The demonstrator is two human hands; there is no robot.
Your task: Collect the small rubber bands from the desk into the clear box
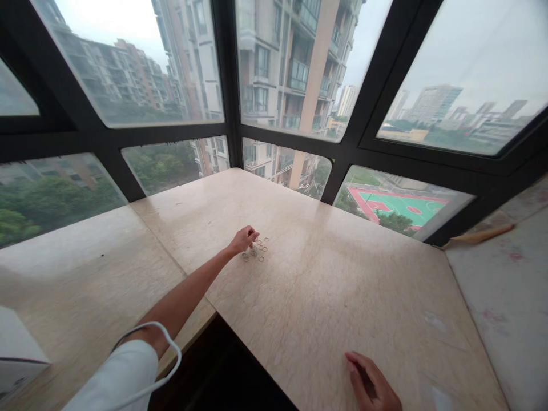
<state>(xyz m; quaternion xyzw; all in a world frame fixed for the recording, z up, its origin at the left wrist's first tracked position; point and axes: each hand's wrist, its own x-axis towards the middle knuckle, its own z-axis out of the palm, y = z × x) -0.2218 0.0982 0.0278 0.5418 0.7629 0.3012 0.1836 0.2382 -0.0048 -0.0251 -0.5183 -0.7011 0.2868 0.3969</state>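
Note:
My left hand [244,240] reaches out over the stone countertop [325,274], its fingers drawn together in a pinch. Whatever sits between the fingertips is too small to make out. Just under and beside those fingers lies a loose cluster of several small thin rings [261,259], some overlapping. The hand partly covers the cluster's left side. Near the counter's front edge rests my right hand [373,383], loosely curled, with a gap between thumb and fingers and nothing visible in it.
Dark-framed windows [231,85] border the back of the counter. A white box [19,348] stands at the lower left. A white cable [171,342] loops by my left sleeve. Below the counter's front edge is a dark opening [222,365]. A patterned wall [505,297] closes the right side.

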